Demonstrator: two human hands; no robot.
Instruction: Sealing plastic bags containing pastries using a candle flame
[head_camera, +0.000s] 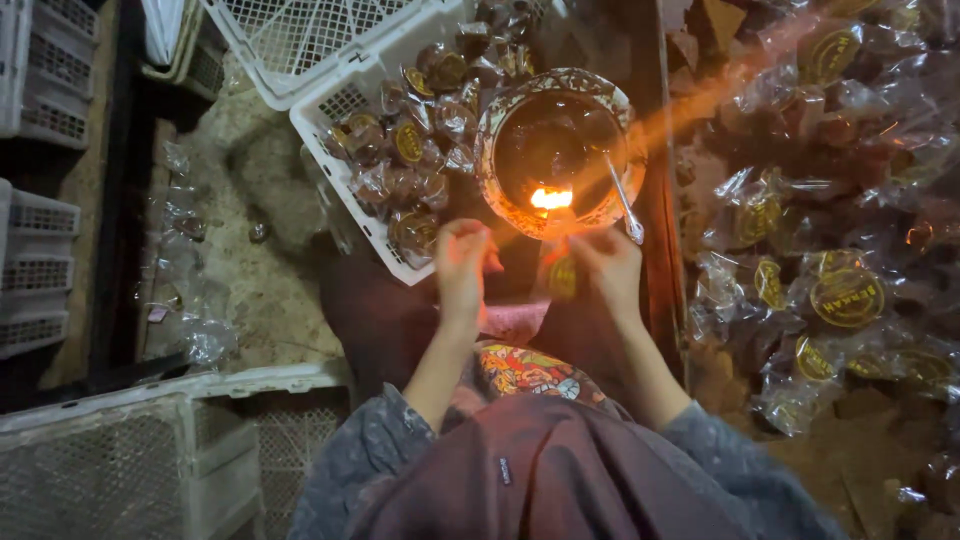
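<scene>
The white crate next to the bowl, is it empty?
No, the white crate beside the bowl is filled with small brown packets wrapped in clear plastic.

I see a rough floor (265, 290) at left of the frame carrying white plastic crates (330, 60), scattered clear wrappers (185, 270), and a patterned bowl (555, 150) at centre.

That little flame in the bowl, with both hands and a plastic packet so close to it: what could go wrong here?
1. The left hand and right hand hold a clear packet just below the flame; fingers could get burned, or the plastic could melt too far.
2. Wrapped packets in the white crate lie against the bowl; a tipped bowl might scorch them.
3. The grey sleeves might brush the bowl.
</scene>
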